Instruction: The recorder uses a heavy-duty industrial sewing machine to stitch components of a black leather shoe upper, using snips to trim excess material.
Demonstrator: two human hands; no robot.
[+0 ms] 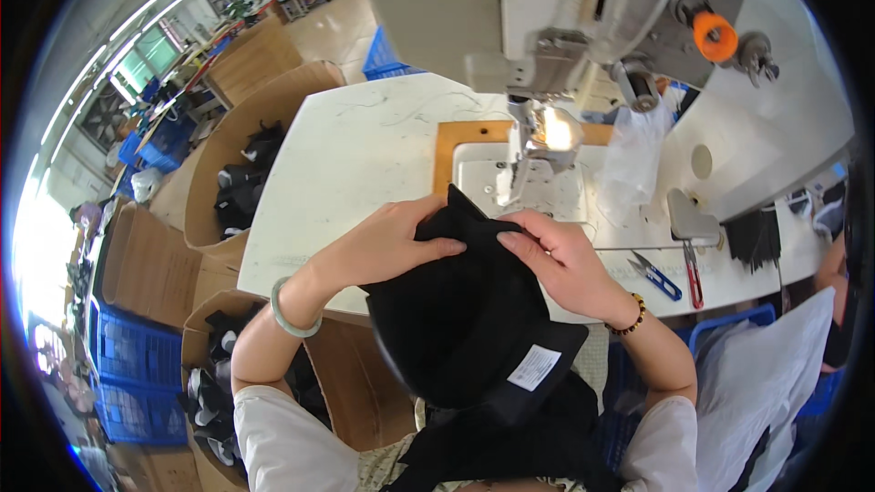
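A black cap-like fabric piece hangs between my hands in front of the sewing machine, with a white label near its lower right. My left hand pinches its top edge, thumb lying on the near side. On the other side of a raised pointed corner, my right hand grips the same edge between thumb and fingers. Just beyond the cloth stand the machine's needle and presser foot, lit by a small lamp. The fabric is apart from the foot. More black cloth lies in my lap.
Blue-handled thread snips and red-handled snips lie on the white table at right. Cardboard boxes of black pieces stand left, near blue crates. A white plastic bag is at lower right.
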